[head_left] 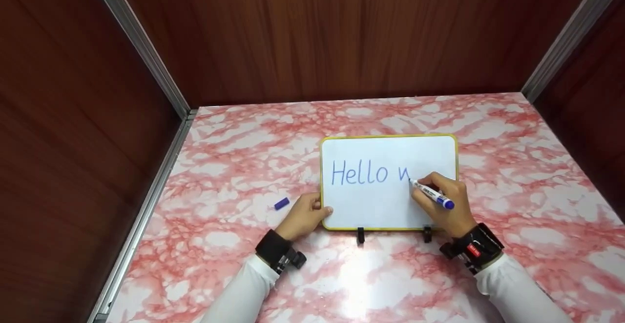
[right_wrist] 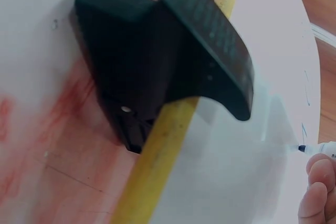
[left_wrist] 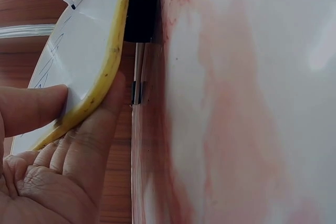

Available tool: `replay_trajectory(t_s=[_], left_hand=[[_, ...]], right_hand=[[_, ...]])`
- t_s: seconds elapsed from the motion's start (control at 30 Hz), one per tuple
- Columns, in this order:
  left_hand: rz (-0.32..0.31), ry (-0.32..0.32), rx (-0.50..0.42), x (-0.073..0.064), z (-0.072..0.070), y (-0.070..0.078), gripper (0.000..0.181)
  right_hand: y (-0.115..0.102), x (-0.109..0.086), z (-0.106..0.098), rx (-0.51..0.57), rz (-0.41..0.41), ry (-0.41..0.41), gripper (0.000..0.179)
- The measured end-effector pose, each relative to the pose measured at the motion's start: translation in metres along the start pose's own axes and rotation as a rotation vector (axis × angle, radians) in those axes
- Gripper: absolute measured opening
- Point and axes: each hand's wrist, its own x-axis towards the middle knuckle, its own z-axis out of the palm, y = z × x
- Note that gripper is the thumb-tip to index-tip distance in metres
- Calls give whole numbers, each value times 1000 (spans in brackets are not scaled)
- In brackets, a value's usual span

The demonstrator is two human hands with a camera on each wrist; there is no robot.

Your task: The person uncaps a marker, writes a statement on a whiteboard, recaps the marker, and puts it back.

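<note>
A small whiteboard [head_left: 371, 211] with a yellow rim stands on the table, held up by black clips at its lower edge. Blue writing [head_left: 359, 172] on it reads "Hello" and then a partly drawn letter. My right hand [head_left: 451, 208] pinches a white marker [head_left: 432, 193] with a blue end, its tip touching the board at that letter. At the board's lower left corner, my left hand [head_left: 303, 215] grips the edge, thumb on the front and fingers behind, as the left wrist view shows. A blue marker cap [head_left: 281, 203] lies on the table beside the left hand.
The table [head_left: 234, 264] has a red and white marbled top. Two black clips, one left [head_left: 361, 235] and one right [head_left: 427, 234], jut toward me below the board. Dark wooden panels [head_left: 312, 35] with metal edge strips enclose the back and sides.
</note>
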Motion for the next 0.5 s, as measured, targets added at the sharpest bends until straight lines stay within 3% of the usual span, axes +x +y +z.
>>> replay_trajectory(t_s=[0.27, 0.5], left_hand=[[2, 15, 10, 10, 2, -25, 26], [12, 12, 20, 11, 0, -28, 25]], right_hand=[[1, 6, -1, -16, 3, 15, 14], [3, 13, -3, -47, 26, 36, 13]])
